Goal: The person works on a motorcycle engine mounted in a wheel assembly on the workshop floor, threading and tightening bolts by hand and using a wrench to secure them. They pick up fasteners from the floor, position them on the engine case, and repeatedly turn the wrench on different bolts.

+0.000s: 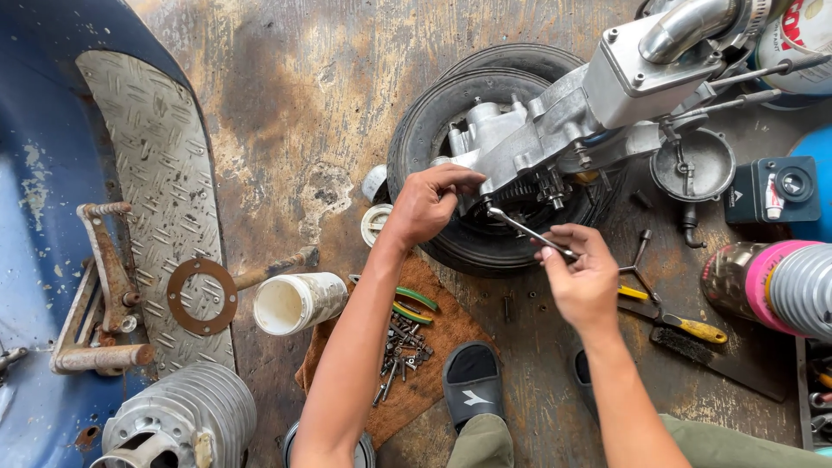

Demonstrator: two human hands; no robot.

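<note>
blue scooter body [52, 173] far left of tyre. tyre [451, 113] flat on stained floor, grey engine [555, 130] lying on top of it. left hand [429, 204] at tyre's left side, fingers curled, pressing on engine casing. right hand [582, 276] just below tyre, fingers pinched around handle of wrench [524, 230], wrench head touching engine underside. white jar [299, 302] lower left of tyre. heap of bolts [400, 351] on brown cloth below tyre.
</note>
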